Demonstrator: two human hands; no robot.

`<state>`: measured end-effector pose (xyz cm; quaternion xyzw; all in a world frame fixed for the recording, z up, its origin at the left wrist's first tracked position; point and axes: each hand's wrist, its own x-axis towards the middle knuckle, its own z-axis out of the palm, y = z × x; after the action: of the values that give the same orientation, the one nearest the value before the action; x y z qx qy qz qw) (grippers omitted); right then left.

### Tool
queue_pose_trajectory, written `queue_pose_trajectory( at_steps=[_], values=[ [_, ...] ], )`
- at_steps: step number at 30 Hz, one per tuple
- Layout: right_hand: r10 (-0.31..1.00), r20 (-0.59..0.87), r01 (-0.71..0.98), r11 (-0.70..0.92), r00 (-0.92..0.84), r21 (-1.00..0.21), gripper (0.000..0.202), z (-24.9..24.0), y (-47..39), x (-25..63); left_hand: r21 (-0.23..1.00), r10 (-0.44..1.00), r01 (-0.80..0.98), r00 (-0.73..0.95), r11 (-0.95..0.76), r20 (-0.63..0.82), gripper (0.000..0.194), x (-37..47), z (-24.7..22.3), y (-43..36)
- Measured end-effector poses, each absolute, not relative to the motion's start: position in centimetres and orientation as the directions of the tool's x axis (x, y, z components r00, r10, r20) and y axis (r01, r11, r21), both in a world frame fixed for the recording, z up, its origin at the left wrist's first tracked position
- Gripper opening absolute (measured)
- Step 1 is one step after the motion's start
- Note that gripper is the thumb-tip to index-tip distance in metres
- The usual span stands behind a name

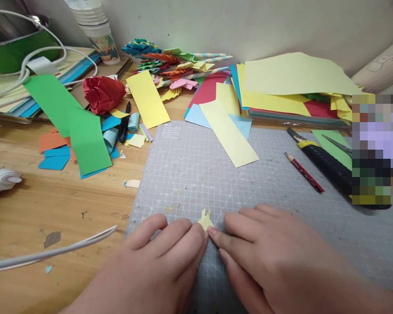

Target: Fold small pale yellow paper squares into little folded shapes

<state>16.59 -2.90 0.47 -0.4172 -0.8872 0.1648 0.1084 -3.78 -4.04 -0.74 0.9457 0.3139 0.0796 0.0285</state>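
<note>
A small pale yellow folded paper piece (205, 220) lies on the grey cutting mat (190, 170) near its front, with two narrow points sticking up away from me. My left hand (170, 250) is closed at the left side of the piece, fingers curled together, their tips partly hidden. From the right, my right hand (258, 246) presses the piece with its index fingertip. The thumb is just below that finger, and the other fingers are curled. The lower part of the paper is hidden by the fingers.
A pale yellow strip (231, 135) lies across the mat's back edge. To the right are a pencil (304, 172), a black utility knife (327, 168) and scissors (337, 145). Green paper (88, 139), a red paper flower (104, 94) and a white cable (52, 257) are on the left.
</note>
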Motion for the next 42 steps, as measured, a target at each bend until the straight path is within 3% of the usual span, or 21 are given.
queue_pose_trajectory(
  at_steps=[6,11,15,23,27,32,36,39,42],
  values=[
    [0.790,-0.048,0.704,0.514,-0.611,-0.489,0.025,0.9,-2.2,16.9,0.146,0.648,0.646,0.760,-0.749,-0.042,0.027,-3.9,-0.1,-4.0],
    [0.775,0.108,0.690,0.610,-0.623,-0.389,0.021,0.2,-2.7,16.9,0.155,0.636,0.635,0.770,-0.757,-0.044,0.027,-3.8,-0.1,-3.8],
    [0.762,0.088,0.707,0.632,-0.642,-0.318,0.024,-0.1,-2.4,17.2,0.162,0.633,0.632,0.772,-0.757,-0.054,0.030,-3.7,-0.2,-3.8],
    [0.767,0.086,0.722,0.630,-0.635,-0.288,0.022,-0.1,-3.2,17.1,0.220,0.659,0.657,0.748,-0.721,-0.072,0.031,-3.8,-0.1,-3.7],
    [0.736,0.058,0.692,0.658,-0.675,-0.296,0.019,-0.4,-3.9,17.1,0.306,0.695,0.678,0.716,-0.668,-0.068,0.021,-3.7,-0.1,-3.6],
    [0.712,0.098,0.661,0.687,-0.695,-0.301,0.017,-0.1,-3.7,16.9,0.532,0.833,0.701,0.552,-0.475,0.016,0.017,-3.3,0.1,-2.7],
    [0.726,0.139,0.668,0.679,-0.674,-0.306,0.019,-0.3,-3.8,16.5,0.526,0.864,0.724,0.503,-0.446,0.040,0.026,-2.9,-0.4,-1.7],
    [0.714,0.180,0.647,0.693,-0.677,-0.318,0.017,-0.6,-3.7,16.3,0.569,0.856,0.707,0.517,-0.420,-0.010,0.011,-2.6,-0.4,-1.1],
    [0.660,0.195,0.600,0.745,-0.725,-0.293,0.018,-0.6,-3.4,16.3,0.601,0.881,0.717,0.471,-0.353,-0.044,0.011,-2.7,0.1,-1.2]
  ],
)
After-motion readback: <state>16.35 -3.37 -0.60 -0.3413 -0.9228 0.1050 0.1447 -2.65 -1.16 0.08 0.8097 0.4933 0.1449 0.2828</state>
